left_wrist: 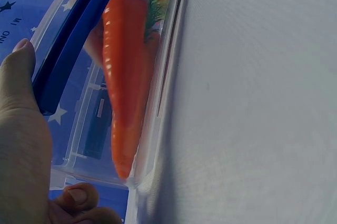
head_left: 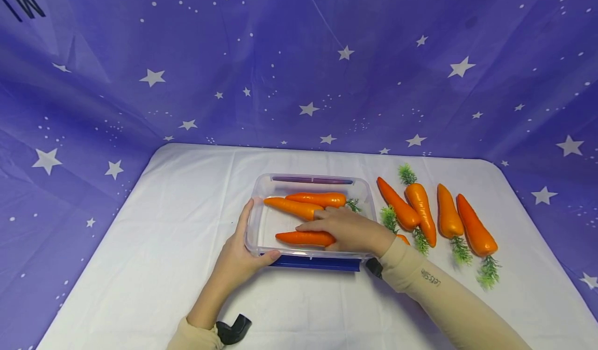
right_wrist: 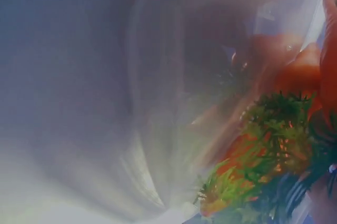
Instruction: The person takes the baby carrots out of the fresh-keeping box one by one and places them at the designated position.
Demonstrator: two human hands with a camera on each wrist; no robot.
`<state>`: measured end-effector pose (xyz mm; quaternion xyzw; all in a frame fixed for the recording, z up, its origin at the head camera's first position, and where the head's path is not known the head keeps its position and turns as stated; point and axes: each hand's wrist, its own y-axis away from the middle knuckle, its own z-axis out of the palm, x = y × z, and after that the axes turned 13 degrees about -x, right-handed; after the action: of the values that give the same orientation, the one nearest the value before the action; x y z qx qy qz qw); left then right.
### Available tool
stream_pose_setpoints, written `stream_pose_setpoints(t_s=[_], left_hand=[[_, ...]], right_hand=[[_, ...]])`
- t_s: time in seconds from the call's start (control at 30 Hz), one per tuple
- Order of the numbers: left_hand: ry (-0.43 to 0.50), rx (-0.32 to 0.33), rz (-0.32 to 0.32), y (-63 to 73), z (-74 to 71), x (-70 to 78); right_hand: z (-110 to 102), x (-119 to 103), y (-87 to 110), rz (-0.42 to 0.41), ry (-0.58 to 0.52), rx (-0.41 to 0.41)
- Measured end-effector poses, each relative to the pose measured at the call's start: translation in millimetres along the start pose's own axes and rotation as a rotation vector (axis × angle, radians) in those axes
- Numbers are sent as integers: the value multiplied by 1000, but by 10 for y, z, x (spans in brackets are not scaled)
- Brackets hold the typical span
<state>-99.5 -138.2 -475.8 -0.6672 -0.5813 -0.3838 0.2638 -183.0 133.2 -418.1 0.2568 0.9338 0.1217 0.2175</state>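
Observation:
A clear plastic container [head_left: 366,194] stands on the white-covered table with several carrots inside. My left hand [head_left: 237,263] holds its near left corner, the thumb on the front rim and the fingers along the left wall. My right hand [head_left: 352,229] reaches in over the right side and grips the nearest carrot [head_left: 299,238] by its thick end. Behind it lie an orange carrot [head_left: 291,207] and a redder carrot [head_left: 317,198], tips to the left. In the left wrist view a carrot [left_wrist: 124,77] shows through the wall. The right wrist view is hazy, with green leaves [right_wrist: 274,129].
A blue latch flap [head_left: 317,263] hangs out along the container's front. To the right lie more leafy carrots, among them a crossed carrot [head_left: 397,204], an orange carrot [head_left: 448,212] and a red-orange carrot [head_left: 476,228]. A starry purple cloth [head_left: 261,116] hangs behind the table.

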Motion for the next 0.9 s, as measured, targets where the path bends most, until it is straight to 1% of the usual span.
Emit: stream_pose_setpoints(t_s=[0.27, 0.33, 0.5, 0.73, 0.87, 0.9], left_hand=[[0, -2, -6, 3, 0, 7], [-2, 4, -4, 2, 0, 8], [-9, 10, -3, 5, -1, 12], [0, 8, -5, 9, -4, 12], [-1, 8, -11, 11, -3, 12], [-4, 8, -13, 11, -3, 11]], right_hand=[[-68, 27, 23, -28, -97, 85], [-98, 32, 44, -10, -113, 106], [-163, 24, 123, 81, -138, 148], [-249, -12, 207, 82, -177, 215], [-278, -39, 298, 114, -186, 227], [-285, -46, 316, 111, -184, 229]])
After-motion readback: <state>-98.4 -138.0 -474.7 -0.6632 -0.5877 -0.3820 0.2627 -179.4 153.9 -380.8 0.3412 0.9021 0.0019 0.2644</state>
